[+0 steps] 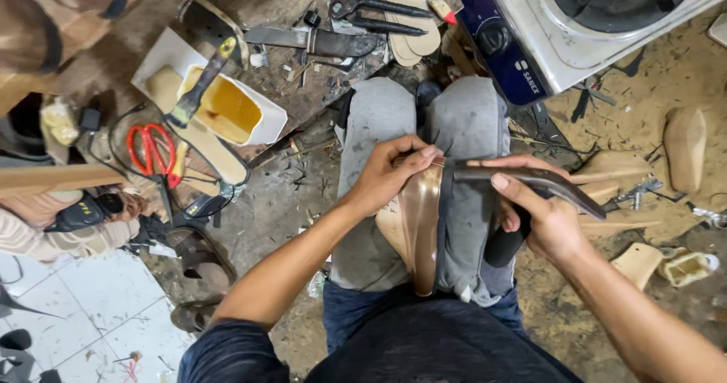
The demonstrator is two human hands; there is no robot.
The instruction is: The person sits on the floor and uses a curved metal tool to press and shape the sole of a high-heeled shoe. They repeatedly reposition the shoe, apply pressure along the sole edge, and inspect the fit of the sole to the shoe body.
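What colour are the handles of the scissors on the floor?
The scissors have red handles; the head view shows them, at left.

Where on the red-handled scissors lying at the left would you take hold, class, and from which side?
Take the red-handled scissors by the two red loops, which lie flat, open and uncovered. Come down from above on the side away from the white glue container. The blade end seems to run under clutter, so it offers a poorer hold.

My one head view looks steeply down, close over the lap; the floor (288,201) runs toward twelve o'clock.
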